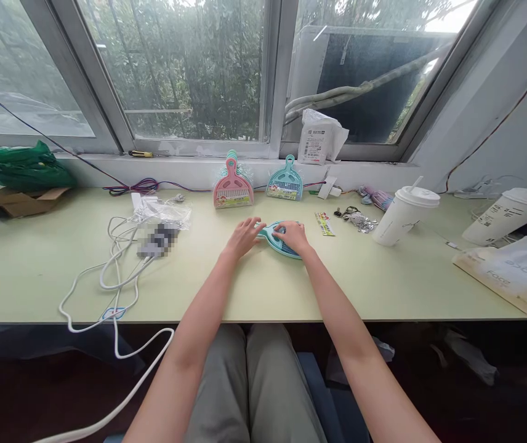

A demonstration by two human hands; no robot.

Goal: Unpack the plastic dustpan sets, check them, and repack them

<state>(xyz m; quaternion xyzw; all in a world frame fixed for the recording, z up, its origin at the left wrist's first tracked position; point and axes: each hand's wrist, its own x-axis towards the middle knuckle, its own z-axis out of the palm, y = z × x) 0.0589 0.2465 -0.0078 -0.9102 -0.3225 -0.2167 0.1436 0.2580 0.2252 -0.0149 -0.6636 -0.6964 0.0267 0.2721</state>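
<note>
A teal dustpan with a brush (pixel 278 244) lies on the pale green table in front of me, its handle pointing left. My left hand (pixel 244 236) is at the handle end, fingers bent around its tip. On the pan's upper side rests my right hand (pixel 292 235), thumb and fingers drawn together over the brush; part of the set is hidden under it. Behind stand a pink dustpan set (pixel 233 184) and another teal set (pixel 285 183), both in clear wrap. A small printed label card (pixel 324 224) lies to the right.
White cables (pixel 118 258) and a plastic bag (pixel 164 212) spread over the left side. Keys (pixel 356 217), two white cups (pixel 404 215) and a tissue pack (pixel 510 274) are on the right. A green bag (pixel 21 167) sits on a cardboard box (pixel 26 202) at the far left.
</note>
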